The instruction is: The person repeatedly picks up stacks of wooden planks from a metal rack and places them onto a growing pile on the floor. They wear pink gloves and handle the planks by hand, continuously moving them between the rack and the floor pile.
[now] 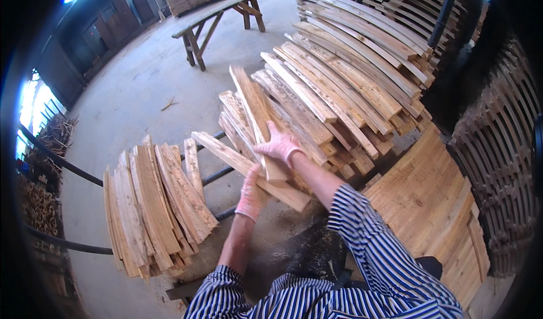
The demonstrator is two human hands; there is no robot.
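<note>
Both my hands wear pink-and-white gloves. My left hand (253, 196) is closed around a narrow wooden board (223, 151), which slants from the upper left down to the lower right. Just above it, my right hand (278, 144) grips a second, wider board (253, 95) that points away from me and is blurred at its far end. The two boards cross close together between my hands. Beyond my right hand lies a large pile of rough boards (339, 87). A smaller stack of boards (153, 200) rests to the left of my left hand.
Dark metal rails (218, 174) run under the boards. At the right lies a broad wooden panel (424, 200), with tall racks of stacked slats (498, 166) beyond. A wooden trestle bench (220, 16) stands on the concrete floor (130, 87) at the back.
</note>
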